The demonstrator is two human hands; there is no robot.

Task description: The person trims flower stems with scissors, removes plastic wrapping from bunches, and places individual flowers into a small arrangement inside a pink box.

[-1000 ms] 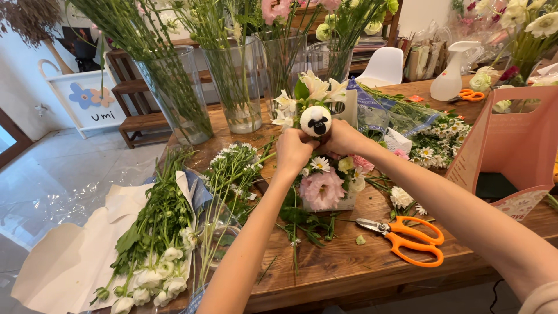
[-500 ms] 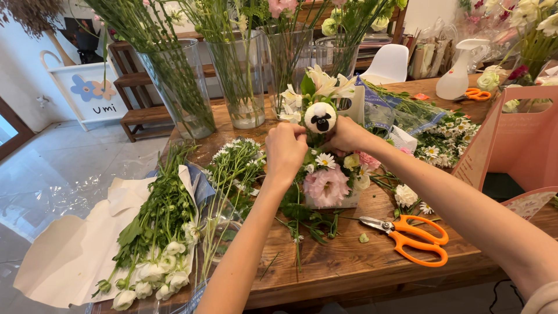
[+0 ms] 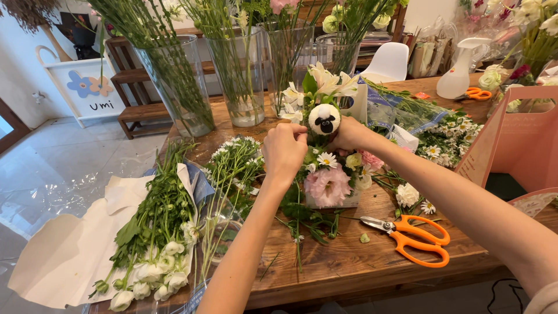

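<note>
Around the middle of the wooden tabletop point(image 3: 349, 267) lies a crowd of cut flowers and tools. Orange-handled scissors point(image 3: 410, 235) rest near the front edge, just right of the arrangement, with loose green stems point(image 3: 302, 218) scattered between them and the person's left forearm. To the left, a bundle of white buds with leafy stems point(image 3: 154, 232) lies on pale wrapping paper point(image 3: 64, 250), and a bunch of small white daisies point(image 3: 235, 163) sits just beside the left wrist. Behind stand tall glass vases point(image 3: 244, 75) full of green stalks, close to the far side of the arrangement. Farther right are a white spray bottle point(image 3: 456, 75), a second pair of orange scissors point(image 3: 478, 93) and a pink paper bag point(image 3: 517, 139).

A small flower arrangement point(image 3: 328, 180), with a large pink bloom, daisies and white lilies above, stands in the centre. A little round sheep figure point(image 3: 324, 118), white with a black face, sits at its top. The left hand point(image 3: 285, 150) is curled, its fingertips pinching something thin just left of the sheep; what it pinches is too small to make out. The right hand point(image 3: 349, 135) is closed against the sheep's right side, its grip wrapped on the stems or stick just below the figure.
</note>
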